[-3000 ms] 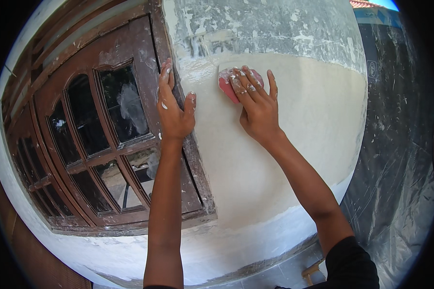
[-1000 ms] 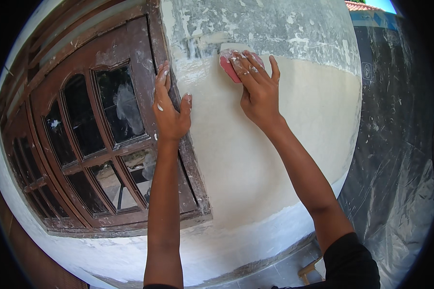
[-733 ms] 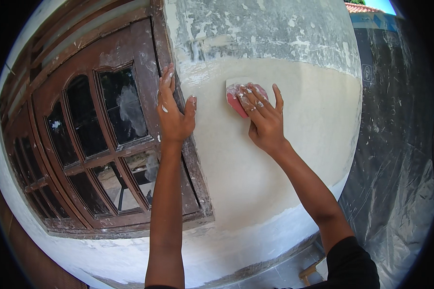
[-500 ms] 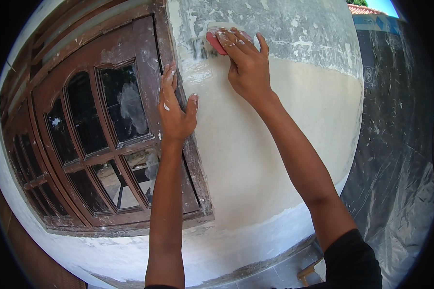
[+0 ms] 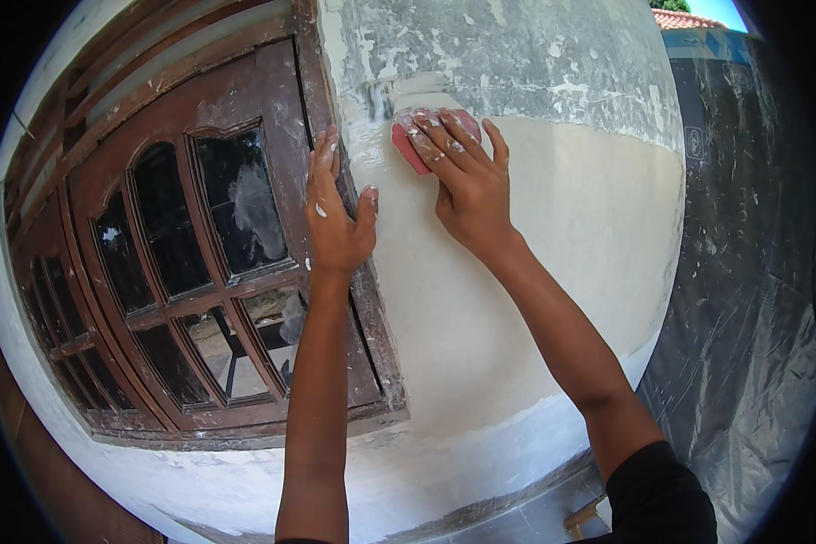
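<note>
Head cam: right hand [image 5: 453, 154], gripping the pink scraper [image 5: 409, 152], just dropped off the grey strip [image 5: 553, 68] onto the cream coat [image 5: 553, 236], right of the window frame [image 5: 319, 86]; likely a downstroke. Left hand [image 5: 340, 227]'s empty, fingers extended.

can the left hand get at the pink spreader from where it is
Probably yes, at its left edge: the left hand appears to hold nothing, and only a narrow strip of the wall separates it from the pink spreader. The right hand covers much of the rest.
</note>
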The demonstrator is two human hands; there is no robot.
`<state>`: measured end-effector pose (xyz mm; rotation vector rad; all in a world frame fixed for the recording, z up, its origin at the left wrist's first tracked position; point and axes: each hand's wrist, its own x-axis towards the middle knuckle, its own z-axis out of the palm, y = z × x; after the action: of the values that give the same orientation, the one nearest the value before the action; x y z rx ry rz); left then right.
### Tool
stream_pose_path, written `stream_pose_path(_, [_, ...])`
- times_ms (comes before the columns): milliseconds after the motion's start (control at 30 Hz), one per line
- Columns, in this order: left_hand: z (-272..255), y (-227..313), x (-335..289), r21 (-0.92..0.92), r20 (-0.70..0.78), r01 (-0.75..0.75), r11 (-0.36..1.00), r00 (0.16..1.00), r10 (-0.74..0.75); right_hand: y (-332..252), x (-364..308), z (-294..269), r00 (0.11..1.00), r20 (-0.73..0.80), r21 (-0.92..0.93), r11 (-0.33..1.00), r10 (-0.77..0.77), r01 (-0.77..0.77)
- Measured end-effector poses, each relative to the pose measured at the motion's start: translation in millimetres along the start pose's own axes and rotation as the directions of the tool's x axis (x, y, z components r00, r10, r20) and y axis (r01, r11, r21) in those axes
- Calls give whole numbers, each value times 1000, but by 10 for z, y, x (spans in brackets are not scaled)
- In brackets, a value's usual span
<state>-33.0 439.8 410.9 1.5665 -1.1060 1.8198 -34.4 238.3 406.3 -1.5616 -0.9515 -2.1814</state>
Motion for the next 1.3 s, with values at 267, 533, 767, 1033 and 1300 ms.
stream_pose_path(267, [-31,0,18,10,-15,-1,1000,1000,1,-184,-1015,-333,990,132,-13,998,58,-57])
stream_pose_path(533, [-5,-12,5,15,-4,21,1000,1000,-21,209,-277,8,994,-2,-14,994,108,-108])
stream_pose_path(767, [-72,-17,-5,13,-13,17,1000,1000,-16,-91,-841,-342,991,107,-8,996,87,-86])
stream_pose_path(1033, [-12,-14,1,-12,-21,20,1000,1000,-21,113,-303,-36,995,59,19,996,82,-83])
stream_pose_path(1300, [-27,9,-6,15,-28,49,999,998,-48,-1,-562,-428,999,2,18,999,32,-32])
